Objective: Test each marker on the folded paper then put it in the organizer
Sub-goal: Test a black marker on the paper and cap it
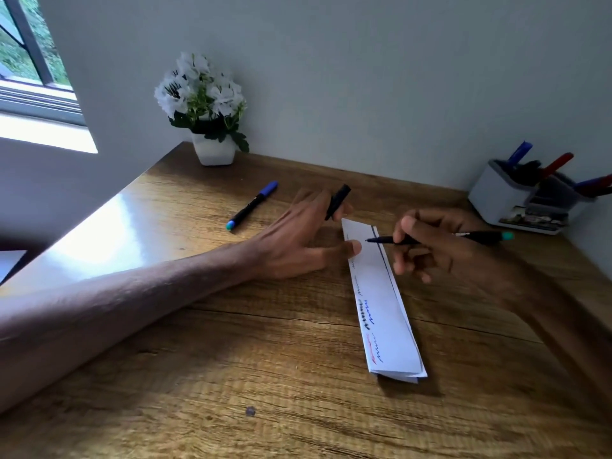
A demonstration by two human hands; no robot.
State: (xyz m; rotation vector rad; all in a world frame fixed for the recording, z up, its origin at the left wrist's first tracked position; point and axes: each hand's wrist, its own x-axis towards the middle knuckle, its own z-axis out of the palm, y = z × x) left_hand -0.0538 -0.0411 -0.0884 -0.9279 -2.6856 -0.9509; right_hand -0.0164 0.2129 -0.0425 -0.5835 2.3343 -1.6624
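Paper (381, 293) edge pressed by left fingers (316, 202) gripping black cap (337, 202); right fingers (407, 226) pinch marker (480, 236) above it.

Desk (231, 359) count — folded paper (384, 309): 1; organizer (496, 200): 1; flower pot (214, 150): 1; black cap (337, 202): 1; markers outside organizer: 2 — blue-capped marker (252, 205), uncapped marker (480, 236).

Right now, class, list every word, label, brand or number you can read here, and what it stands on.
No text can be read.
folded paper: only red, blue and black test squiggles, no words.
marker in the right hand: pale print on the barrel, too small to read.
organizer: a patch on its front, too blurred to read.
cap in the left hand: plain black.
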